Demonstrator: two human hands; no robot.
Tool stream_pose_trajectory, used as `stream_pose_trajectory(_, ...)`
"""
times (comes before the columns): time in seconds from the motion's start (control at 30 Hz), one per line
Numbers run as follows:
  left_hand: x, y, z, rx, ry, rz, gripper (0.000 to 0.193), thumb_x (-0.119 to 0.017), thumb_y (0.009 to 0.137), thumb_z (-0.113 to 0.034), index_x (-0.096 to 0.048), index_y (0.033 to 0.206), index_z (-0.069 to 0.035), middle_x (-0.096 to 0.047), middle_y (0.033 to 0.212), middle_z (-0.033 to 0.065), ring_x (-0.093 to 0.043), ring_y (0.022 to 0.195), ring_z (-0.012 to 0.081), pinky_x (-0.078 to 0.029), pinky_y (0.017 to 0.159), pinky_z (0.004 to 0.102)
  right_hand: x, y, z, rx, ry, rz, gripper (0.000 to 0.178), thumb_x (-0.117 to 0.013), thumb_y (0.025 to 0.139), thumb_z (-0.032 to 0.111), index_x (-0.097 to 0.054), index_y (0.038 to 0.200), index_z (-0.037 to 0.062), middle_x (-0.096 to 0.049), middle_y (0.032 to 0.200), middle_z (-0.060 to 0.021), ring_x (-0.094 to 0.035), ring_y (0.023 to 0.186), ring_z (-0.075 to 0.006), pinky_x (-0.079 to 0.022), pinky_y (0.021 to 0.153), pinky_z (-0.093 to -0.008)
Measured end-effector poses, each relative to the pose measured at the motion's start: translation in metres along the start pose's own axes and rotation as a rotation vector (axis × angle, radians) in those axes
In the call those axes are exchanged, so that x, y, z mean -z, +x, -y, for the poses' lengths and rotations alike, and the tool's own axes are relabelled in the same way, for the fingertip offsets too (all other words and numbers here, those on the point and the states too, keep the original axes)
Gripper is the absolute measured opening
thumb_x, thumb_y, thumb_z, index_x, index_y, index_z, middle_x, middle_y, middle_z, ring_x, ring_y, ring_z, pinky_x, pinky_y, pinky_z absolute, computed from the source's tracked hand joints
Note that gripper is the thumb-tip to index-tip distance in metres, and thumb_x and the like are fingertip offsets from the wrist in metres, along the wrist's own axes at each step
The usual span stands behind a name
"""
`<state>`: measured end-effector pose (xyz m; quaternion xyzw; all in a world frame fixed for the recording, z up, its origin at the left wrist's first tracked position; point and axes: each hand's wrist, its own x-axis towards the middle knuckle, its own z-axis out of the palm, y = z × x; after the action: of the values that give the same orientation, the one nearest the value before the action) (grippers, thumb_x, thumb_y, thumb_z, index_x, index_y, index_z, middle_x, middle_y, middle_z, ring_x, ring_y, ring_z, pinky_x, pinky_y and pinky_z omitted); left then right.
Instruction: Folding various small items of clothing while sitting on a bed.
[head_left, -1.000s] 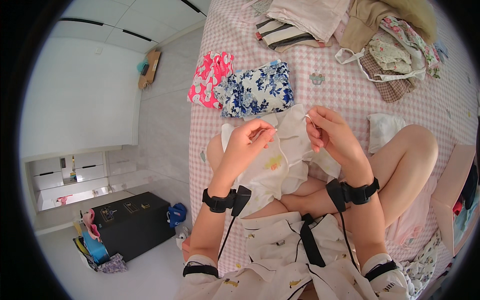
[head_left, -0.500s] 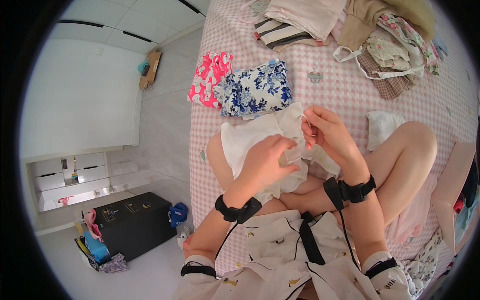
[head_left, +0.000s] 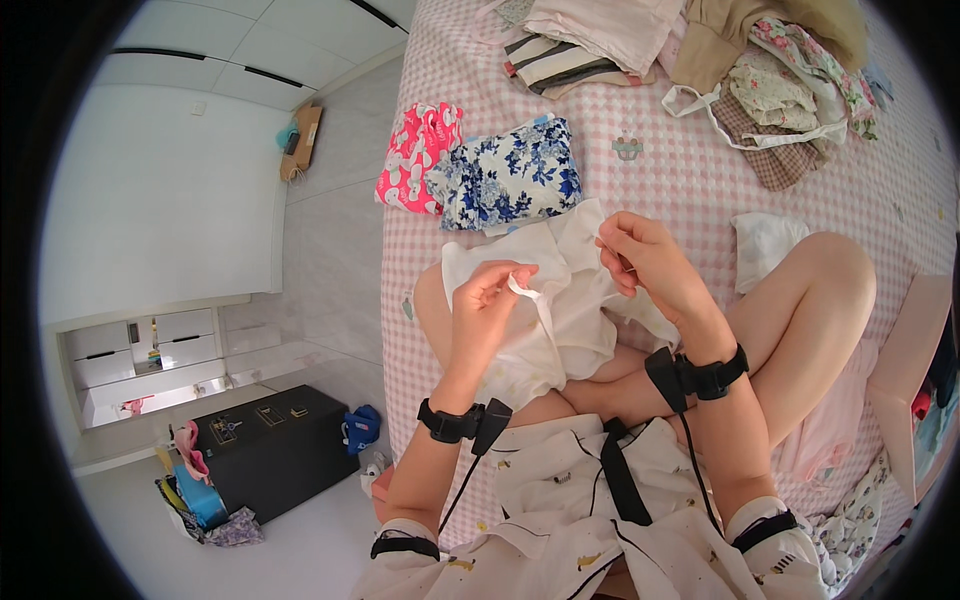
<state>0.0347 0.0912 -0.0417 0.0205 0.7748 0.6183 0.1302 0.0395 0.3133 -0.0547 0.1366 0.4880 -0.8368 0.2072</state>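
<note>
Across my bent legs lies a thin white garment, its cloth loose and wrinkled. My left hand is closed in a pinch on a narrow white strip that rises from it. At the garment's far right part, my right hand pinches the edge of the cloth between thumb and fingers. Just beyond the garment rest a folded blue-flowered cloth and, to its left, a folded bright pink printed one.
Pink checked bedding spreads under everything. Far right is a heap of clothes; folded pale and striped clothes lie at the back. A small white cloth bundle sits by my right knee. A pink box stands right; a black case is on the floor.
My left hand has moved left and turned upward, lifting the white strip off the garment. The right hand keeps its pinch, shifted only slightly left.
</note>
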Motion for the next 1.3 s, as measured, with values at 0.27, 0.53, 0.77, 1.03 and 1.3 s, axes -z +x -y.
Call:
stream_pose_trajectory(0.27,-0.003,0.008,-0.032,-0.143,0.294,-0.020,0.015,-0.067,0.084,-0.012,-0.071,0.096,-0.003,-0.062,0.082,0.0017,-0.050,0.070,0.0083,-0.040,0.067,0.0215,-0.005,-0.001,-0.009,0.060,-0.116,-0.010,0.009,-0.054,0.092,0.011,-0.055,0.091,0.0024,-0.051,0.067,0.0017,-0.042,0.055,-0.0037,-0.033,0.045,-0.0199)
stream_pose_trajectory(0.53,-0.034,0.030,-0.038,0.014,0.082,0.201,0.019,-0.066,0.084,-0.015,-0.070,0.098,-0.002,-0.067,0.086,0.0033,-0.058,0.074,0.0058,-0.046,0.067,0.0202,-0.019,-0.008,-0.027,0.133,-0.212,0.191,0.016,-0.056,0.091,0.012,-0.059,0.101,0.0009,-0.060,0.078,0.0006,-0.047,0.066,-0.0038,-0.039,0.058,-0.0189)
stream_pose_trajectory(0.77,-0.044,0.028,-0.036,0.042,-0.272,0.083,0.029,-0.063,0.089,-0.021,-0.065,0.108,0.002,-0.067,0.092,0.0035,-0.057,0.080,0.0072,-0.046,0.071,0.0221,-0.014,-0.008,-0.021,0.162,-0.206,0.070,0.017,-0.054,0.093,0.014,-0.063,0.095,-0.0001,-0.064,0.083,-0.0011,-0.050,0.071,-0.0048,-0.041,0.062,-0.0198)
stream_pose_trajectory(1.03,-0.009,0.014,-0.002,0.196,-0.027,0.447,0.029,-0.064,0.089,-0.019,-0.065,0.108,0.003,-0.064,0.087,0.0024,-0.052,0.072,0.0038,-0.043,0.066,0.0186,-0.018,-0.009,-0.022,0.147,-0.267,0.037,0.024,-0.051,0.096,0.019,-0.063,0.091,-0.0003,-0.062,0.080,-0.0020,-0.052,0.066,-0.0067,-0.042,0.058,-0.0205)
stream_pose_trajectory(1.3,-0.017,0.013,0.001,0.337,-0.300,0.619,0.018,-0.055,0.094,-0.016,-0.061,0.101,0.000,-0.060,0.079,-0.0016,-0.046,0.067,0.0012,-0.037,0.058,0.0170,-0.017,-0.014,-0.022,0.188,-0.343,0.066,0.026,-0.048,0.097,0.018,-0.062,0.087,-0.0006,-0.062,0.081,-0.0018,-0.052,0.067,-0.0066,-0.043,0.058,-0.0212)
